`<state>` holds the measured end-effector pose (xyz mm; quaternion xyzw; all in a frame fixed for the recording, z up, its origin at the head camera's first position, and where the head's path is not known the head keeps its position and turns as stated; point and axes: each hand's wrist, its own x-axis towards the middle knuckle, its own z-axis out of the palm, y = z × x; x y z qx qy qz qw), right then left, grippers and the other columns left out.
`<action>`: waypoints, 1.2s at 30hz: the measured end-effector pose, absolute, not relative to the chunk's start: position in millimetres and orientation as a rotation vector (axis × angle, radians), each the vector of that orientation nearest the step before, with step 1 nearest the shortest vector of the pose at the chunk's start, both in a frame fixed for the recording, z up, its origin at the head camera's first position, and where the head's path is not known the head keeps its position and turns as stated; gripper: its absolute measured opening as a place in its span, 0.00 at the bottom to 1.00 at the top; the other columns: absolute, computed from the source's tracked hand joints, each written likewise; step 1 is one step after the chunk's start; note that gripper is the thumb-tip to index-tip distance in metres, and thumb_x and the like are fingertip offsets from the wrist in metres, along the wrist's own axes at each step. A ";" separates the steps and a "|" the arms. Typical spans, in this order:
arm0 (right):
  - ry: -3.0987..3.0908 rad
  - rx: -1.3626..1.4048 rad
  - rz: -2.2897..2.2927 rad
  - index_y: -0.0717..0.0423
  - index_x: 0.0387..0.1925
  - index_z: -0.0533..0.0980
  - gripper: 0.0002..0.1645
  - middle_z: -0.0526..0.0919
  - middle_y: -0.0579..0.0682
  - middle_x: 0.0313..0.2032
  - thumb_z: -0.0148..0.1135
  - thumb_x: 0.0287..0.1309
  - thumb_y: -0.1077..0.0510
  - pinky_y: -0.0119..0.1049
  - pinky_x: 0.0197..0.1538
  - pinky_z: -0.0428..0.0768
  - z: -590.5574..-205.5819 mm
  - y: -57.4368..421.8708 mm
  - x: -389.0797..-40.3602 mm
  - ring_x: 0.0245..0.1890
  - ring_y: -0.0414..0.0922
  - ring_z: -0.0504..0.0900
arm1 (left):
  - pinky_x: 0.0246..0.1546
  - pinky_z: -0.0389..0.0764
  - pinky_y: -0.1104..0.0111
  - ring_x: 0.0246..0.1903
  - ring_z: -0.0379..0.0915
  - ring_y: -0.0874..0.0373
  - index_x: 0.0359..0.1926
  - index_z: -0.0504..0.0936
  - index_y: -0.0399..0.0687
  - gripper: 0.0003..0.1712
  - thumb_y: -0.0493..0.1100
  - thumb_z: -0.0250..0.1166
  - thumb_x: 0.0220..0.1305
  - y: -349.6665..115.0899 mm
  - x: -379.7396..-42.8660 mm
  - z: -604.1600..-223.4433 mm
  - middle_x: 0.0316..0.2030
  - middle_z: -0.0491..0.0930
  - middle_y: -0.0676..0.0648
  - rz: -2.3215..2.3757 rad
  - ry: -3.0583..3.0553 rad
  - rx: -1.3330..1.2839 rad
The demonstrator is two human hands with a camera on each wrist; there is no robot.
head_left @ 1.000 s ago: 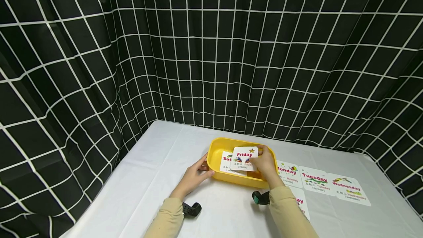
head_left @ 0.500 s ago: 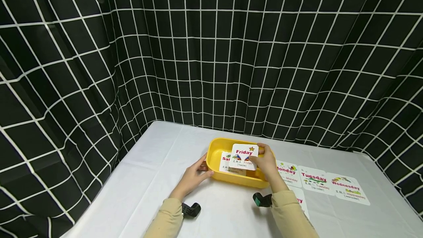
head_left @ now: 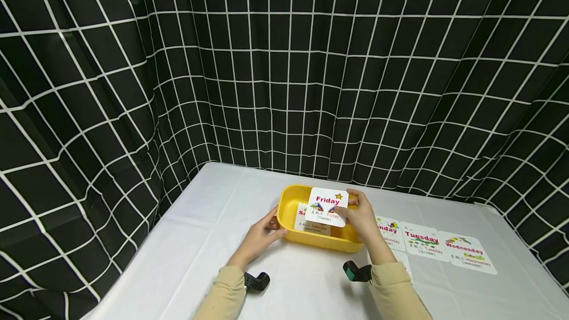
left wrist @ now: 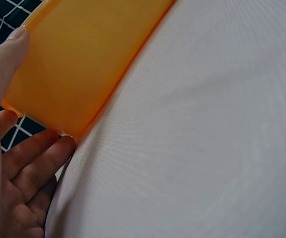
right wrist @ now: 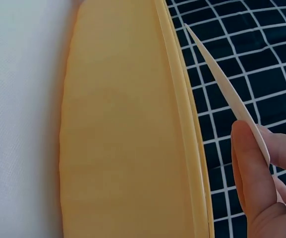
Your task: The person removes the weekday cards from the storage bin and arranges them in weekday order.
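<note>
Right hand (head_left: 362,214) pinching a thin, round-cornered Friday card (head_left: 326,200) between thumb and fingers, over the smooth yellow bin (head_left: 326,242).
Left hand (head_left: 258,238) grips the bin's rounded end, thumb and fingers apart around its corner; a Saturday card (head_left: 313,225) lies inside, and flat Tuesday (head_left: 424,241) and Wednesday (head_left: 471,252) cards rest right of the right hand on white cloth (head_left: 298,285).

Saturday card (head_left: 313,227): in tray (head_left: 320,242) | Tuesday card (head_left: 425,242): right of tray

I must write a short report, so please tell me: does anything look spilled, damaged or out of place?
Nothing stands out. The yellow box sits upright, the Tuesday card and Wednesday card lie flat, and the Friday card shows no tear.
</note>
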<state>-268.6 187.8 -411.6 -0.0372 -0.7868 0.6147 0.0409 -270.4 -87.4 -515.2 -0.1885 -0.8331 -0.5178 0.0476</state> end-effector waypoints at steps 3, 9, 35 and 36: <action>-2.398 -0.101 1.915 0.62 0.64 0.56 0.40 0.70 0.62 0.43 0.63 0.52 0.69 0.32 0.32 0.78 -410.3 190.0 -262.7 0.31 0.45 0.75 | 0.56 0.61 0.49 0.43 0.72 0.62 0.70 0.57 0.60 0.45 0.63 0.63 0.55 -87.5 -270.4 -515.2 0.45 0.78 0.58 -1.581 -2.538 -0.576; -2.417 -0.123 1.938 0.60 0.65 0.56 0.41 0.70 0.60 0.45 0.65 0.53 0.64 0.32 0.34 0.78 -410.2 198.3 -247.4 0.34 0.44 0.75 | 0.56 0.61 0.50 0.43 0.72 0.61 0.70 0.57 0.60 0.45 0.62 0.64 0.55 -87.7 -269.1 -513.5 0.45 0.78 0.56 -1.606 -2.521 -0.592; -2.348 -0.148 2.086 0.61 0.67 0.50 0.46 0.70 0.59 0.45 0.65 0.52 0.68 0.36 0.36 0.80 -424.8 243.2 -197.3 0.34 0.44 0.80 | 0.55 0.65 0.57 0.44 0.72 0.64 0.70 0.57 0.63 0.46 0.63 0.64 0.53 -89.1 -272.7 -516.4 0.47 0.77 0.58 -1.635 -2.545 -0.561; -2.347 -0.146 2.086 0.61 0.67 0.50 0.46 0.70 0.59 0.45 0.64 0.52 0.68 0.37 0.36 0.80 -424.4 244.3 -195.4 0.34 0.44 0.80 | 0.55 0.65 0.57 0.44 0.72 0.64 0.70 0.56 0.63 0.46 0.63 0.65 0.53 -89.0 -272.9 -516.7 0.47 0.77 0.58 -1.640 -2.548 -0.557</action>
